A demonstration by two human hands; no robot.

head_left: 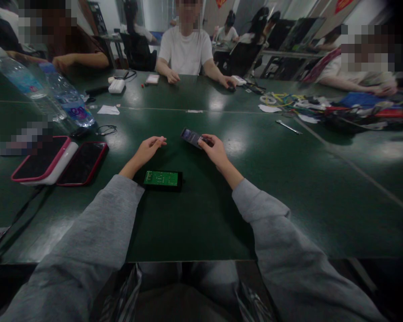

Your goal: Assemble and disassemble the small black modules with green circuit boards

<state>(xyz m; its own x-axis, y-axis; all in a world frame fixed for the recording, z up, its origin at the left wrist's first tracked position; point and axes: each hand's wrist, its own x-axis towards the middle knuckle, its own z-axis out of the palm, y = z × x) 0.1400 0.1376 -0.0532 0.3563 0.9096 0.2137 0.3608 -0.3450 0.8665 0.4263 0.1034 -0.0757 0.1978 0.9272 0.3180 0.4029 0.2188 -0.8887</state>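
Note:
My right hand (215,150) grips the near right end of a flat dark rectangular piece (191,137) with light print on its face, tilted above the table. Whether it is a cover or a whole device, I cannot tell. To its left, my left hand (152,146) is apart from it, the fingers curled in and the thumb pressed to them. Anything inside that pinch is too small to make out. Nearer to me, by my left wrist, a green circuit board (161,178) lies face up in a black casing (180,182) on the table.
Two phones in red cases (42,158) (83,163) and a white box lie at left, with water bottles (69,96) behind. A wrench (289,127) lies at right, near tangled cables (289,102). Across the green table (195,223) sits a person in a white shirt, one hand on a mouse.

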